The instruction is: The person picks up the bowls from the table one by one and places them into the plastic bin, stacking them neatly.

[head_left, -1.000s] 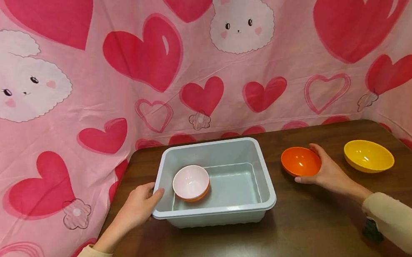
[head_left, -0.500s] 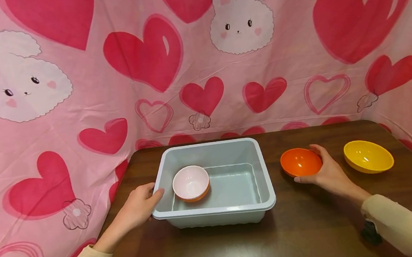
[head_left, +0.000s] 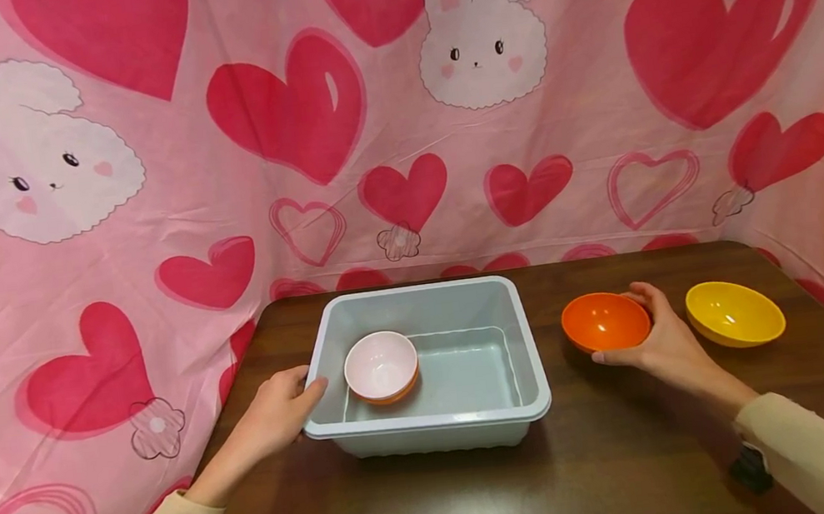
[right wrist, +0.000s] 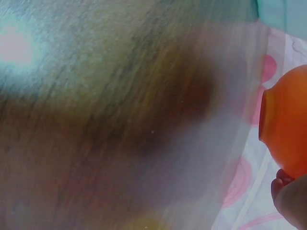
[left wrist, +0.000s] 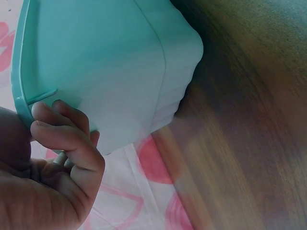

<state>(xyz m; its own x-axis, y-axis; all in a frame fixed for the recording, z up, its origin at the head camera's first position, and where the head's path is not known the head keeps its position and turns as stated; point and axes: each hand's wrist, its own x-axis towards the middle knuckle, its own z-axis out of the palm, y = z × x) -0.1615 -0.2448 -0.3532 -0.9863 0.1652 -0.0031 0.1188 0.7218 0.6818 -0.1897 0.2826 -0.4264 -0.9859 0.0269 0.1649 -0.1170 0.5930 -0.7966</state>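
At the left end of a grey plastic tub [head_left: 429, 421], my left hand [head_left: 273, 410] grips the rim, thumb over the top. The left wrist view shows this hand's curled fingers [left wrist: 72, 139] under the lip, against the tub's outer wall [left wrist: 110, 81]. My right hand [head_left: 670, 347] holds an orange bowl [head_left: 603, 321] by its right side, between thumb and fingers. In the right wrist view the base of this orange bowl [right wrist: 290, 124] shows off the tabletop. Inside the tub, to the left, sits a pale pink bowl [head_left: 381, 365] with orange visible beneath it.
A yellow bowl [head_left: 735, 313] stands on the dark wooden table [head_left: 438, 505], right of my right hand. Pink cloth [head_left: 400, 141] printed with hearts and rabbits hangs behind the table and along both sides.
My right hand has moved slightly to the right, and the orange bowl in it looks a little larger. The left hand and the tub have hardly moved.
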